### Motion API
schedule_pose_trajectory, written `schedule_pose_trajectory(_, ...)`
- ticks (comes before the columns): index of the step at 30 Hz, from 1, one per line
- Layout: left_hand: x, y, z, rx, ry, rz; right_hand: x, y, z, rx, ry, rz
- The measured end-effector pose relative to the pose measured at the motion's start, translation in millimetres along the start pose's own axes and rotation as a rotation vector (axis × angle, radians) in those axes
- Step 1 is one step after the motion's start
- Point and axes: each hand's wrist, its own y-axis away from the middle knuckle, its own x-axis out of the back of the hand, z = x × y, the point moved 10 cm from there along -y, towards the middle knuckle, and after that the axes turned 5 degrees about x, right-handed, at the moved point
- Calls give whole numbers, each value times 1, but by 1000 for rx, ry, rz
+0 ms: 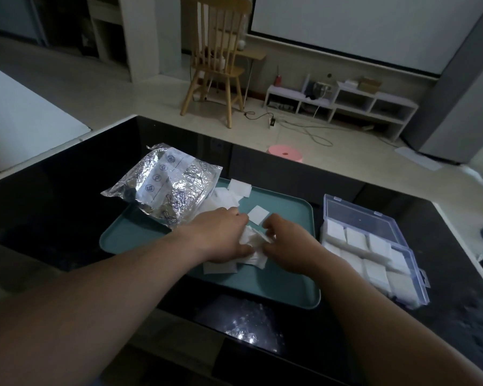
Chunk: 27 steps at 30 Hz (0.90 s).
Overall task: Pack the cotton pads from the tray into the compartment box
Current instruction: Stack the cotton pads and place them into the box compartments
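While both hands meet over the middle of the tray [286, 286], the left hand [221, 235] and right hand [290, 247] each grip a bunch of cotton pads [252, 238] with curled fingers, a foil bag [165, 188] lying at ten o'clock and the open, partly filled compartment box [374, 246] at three o'clock.

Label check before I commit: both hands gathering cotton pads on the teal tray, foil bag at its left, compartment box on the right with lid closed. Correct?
One error: the compartment box lid is open, tipped back, per the head view. The left hand and right hand do grip cotton pads on the teal tray, foil bag at its left.
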Motion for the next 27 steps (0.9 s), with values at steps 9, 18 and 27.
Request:
schedule_pose_trajectory(9, 21, -15, 14, 59, -9, 138, 52, 10, 37, -163, -111, 288)
schedule_pose_trajectory(18, 50, 0, 7, 170, 1175, 44, 60, 34, 45, -292, -1306, 355)
schedule_pose_trajectory(27, 48, 12, 32, 66, 1330, 11, 55, 41, 26, -219, -1065, 327)
